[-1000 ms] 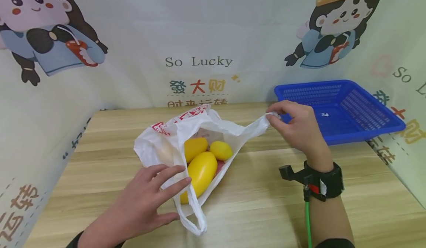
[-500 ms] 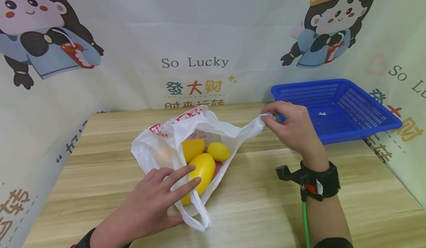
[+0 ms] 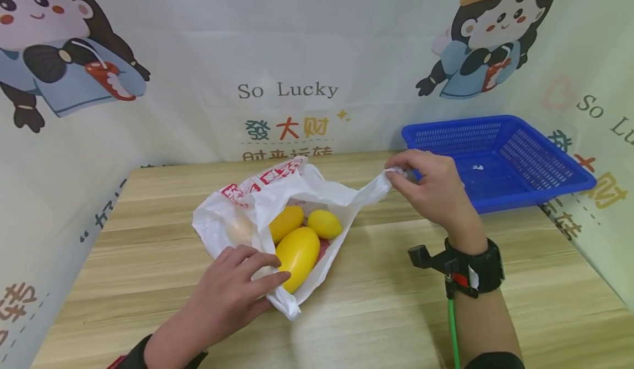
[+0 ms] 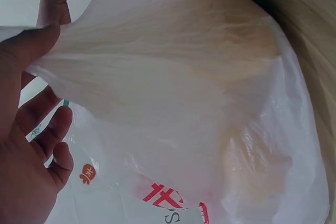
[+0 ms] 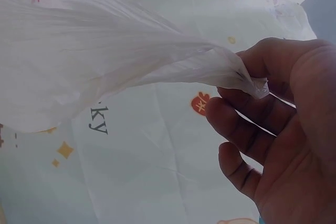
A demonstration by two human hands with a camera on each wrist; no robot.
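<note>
A person pinches a white plastic bag point(image 3: 260, 207) at two places, the right hand point(image 3: 431, 187) holding one end out taut and the left hand point(image 3: 233, 286) nipping the near edge between thumb and finger, apparently to spread its mouth wide. The bag lies slumped on a wood-grain table point(image 3: 391, 314) beside a blue basket point(image 3: 525, 171), thin, crumpled and printed in red. Inside show three smooth yellow fruits point(image 3: 299, 256); something reddish point(image 3: 322, 249), half hidden, I cannot name from here.
</note>
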